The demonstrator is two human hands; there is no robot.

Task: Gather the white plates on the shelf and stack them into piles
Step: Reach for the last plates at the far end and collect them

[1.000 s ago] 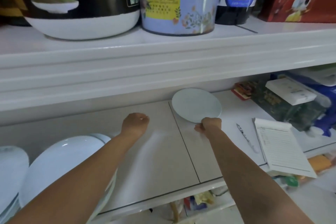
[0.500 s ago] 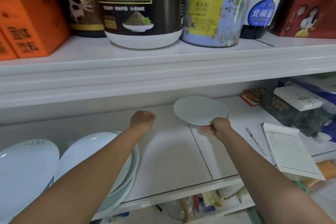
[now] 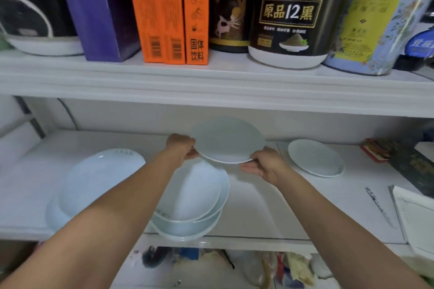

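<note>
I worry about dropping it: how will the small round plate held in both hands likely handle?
The round plate looks rigid and glazed, so probably slippery; the left hand and right hand grip opposite edges, which should steady it. It is likely brittle and could chip if set hard on the stacked oval plates below.

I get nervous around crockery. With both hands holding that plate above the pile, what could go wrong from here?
The plate is held only by its rim between the left hand and right hand; it could slip onto the pile below. That pile seems to jut past the front edge of the shelf, so added weight might tip it off.
</note>
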